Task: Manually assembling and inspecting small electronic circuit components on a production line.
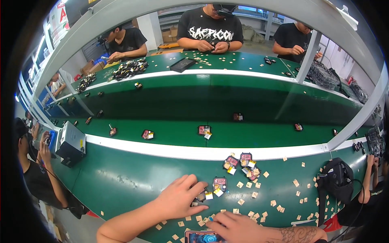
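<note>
My left hand (182, 196) reaches over the green bench with thumb and fingers curled round a small black-cased electronic module (200, 197), partly hidden by the fingers. Touching or close beside it lies another module (219, 184) with a red circuit board and a silver-and-yellow battery. My right hand (233, 224) is low over the bench, fingers bent together, with a bit of blue at the fingertips; what they hold is too small to name. Just below these fingertips sits a phone (200, 237) with a lit screen, partly cut off by the lower edge.
Several more modules (246, 158) stand grouped near the white rail (194, 151). Small tan square pieces (254, 195) are scattered across the bench. A black bag (337, 180) lies to the right, a grey box (71, 143) to the left. Beyond the rail, modules dot a green belt (170, 128); co-workers sit around.
</note>
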A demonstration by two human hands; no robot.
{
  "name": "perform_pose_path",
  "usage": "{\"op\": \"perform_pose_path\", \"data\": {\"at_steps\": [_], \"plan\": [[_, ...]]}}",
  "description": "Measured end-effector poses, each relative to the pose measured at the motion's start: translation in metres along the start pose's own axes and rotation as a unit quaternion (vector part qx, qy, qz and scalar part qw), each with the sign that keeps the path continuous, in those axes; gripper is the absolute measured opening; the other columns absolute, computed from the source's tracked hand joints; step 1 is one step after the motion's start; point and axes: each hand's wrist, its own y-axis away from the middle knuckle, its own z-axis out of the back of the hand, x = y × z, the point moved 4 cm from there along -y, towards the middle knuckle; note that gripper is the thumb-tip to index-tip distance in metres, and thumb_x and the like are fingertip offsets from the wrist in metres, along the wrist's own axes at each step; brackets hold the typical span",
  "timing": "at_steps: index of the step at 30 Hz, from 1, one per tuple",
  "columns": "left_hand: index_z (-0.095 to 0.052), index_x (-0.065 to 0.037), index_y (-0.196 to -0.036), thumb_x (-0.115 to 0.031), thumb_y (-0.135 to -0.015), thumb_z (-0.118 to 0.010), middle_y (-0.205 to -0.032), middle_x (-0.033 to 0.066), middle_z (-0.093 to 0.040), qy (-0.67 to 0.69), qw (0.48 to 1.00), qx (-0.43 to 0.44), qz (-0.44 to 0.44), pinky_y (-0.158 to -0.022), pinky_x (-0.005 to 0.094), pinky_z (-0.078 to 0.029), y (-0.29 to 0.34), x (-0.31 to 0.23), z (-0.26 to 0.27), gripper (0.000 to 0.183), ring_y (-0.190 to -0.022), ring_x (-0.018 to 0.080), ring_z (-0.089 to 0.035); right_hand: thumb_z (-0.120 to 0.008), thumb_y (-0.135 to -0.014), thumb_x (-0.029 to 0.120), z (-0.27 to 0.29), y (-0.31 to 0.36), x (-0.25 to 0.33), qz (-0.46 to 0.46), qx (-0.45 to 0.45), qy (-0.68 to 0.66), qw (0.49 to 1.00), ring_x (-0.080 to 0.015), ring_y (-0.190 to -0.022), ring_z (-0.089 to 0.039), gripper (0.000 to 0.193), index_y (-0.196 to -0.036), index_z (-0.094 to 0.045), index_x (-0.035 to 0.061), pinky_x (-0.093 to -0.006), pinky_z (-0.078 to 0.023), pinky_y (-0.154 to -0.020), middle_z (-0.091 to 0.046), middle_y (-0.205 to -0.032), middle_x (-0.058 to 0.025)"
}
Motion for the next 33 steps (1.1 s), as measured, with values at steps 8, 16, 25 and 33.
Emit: {"op": "perform_pose_path", "data": {"at_steps": [8,16,25,33], "plan": [[-0.065,-0.01,-0.127,-0.03,-0.087,-0.085,-0.107,0.0099,-0.057,0.044,0.996,0.079,-0.015,-0.088,0.0445,-0.054,0.012,-0.001,-0.005,0.049,-0.102,0.0322,-0.062,-0.075,-0.087,0.006,0.009,-0.007,-0.026,-0.046,-0.127,0.014,0.991,-0.0245,-0.083,-0.068,0.029,-0.116,-0.071,0.0077,-0.0348,-0.057,-0.064,-0.058,-0.099,-0.0059],[-0.07,-0.01,-0.116,-0.035,-0.079,-0.091,-0.104,0.008,-0.059,0.031,0.998,0.021,-0.047,-0.083,0.042,-0.054,0.016,-0.009,-0.015,0.049,-0.096,0.0303,-0.064,-0.076,-0.076,0.006,0.023,-0.027,-0.013,-0.048,-0.052,0.183,0.981,-0.0231,-0.087,-0.067,0.032,-0.107,-0.068,0.0048,-0.035,-0.058,-0.064,-0.057,-0.096,-0.0054],[-0.063,-0.009,-0.114,-0.032,-0.087,-0.085,-0.107,0.0095,-0.056,0.055,0.997,0.024,-0.046,-0.085,0.0435,-0.053,0.021,-0.008,-0.017,0.042,-0.1,0.0306,-0.061,-0.076,-0.09,0.005,0.007,-0.016,-0.039,-0.086,-0.143,0.0,0.986,-0.0242,-0.083,-0.069,0.019,-0.108,-0.068,0.0032,-0.0353,-0.059,-0.068,-0.063,-0.096,-0.0099],[-0.067,-0.005,-0.118,-0.028,-0.083,-0.09,-0.108,0.0101,-0.063,0.084,0.994,-0.023,-0.066,-0.085,0.0411,-0.056,0.02,-0.01,-0.019,0.047,-0.097,0.032,-0.064,-0.079,-0.094,0.011,0.031,-0.023,-0.044,-0.07,-0.121,-0.02,0.99,-0.0218,-0.077,-0.069,0.025,-0.118,-0.072,0.006,-0.033,-0.059,-0.068,-0.066,-0.101,-0.0079]]}}
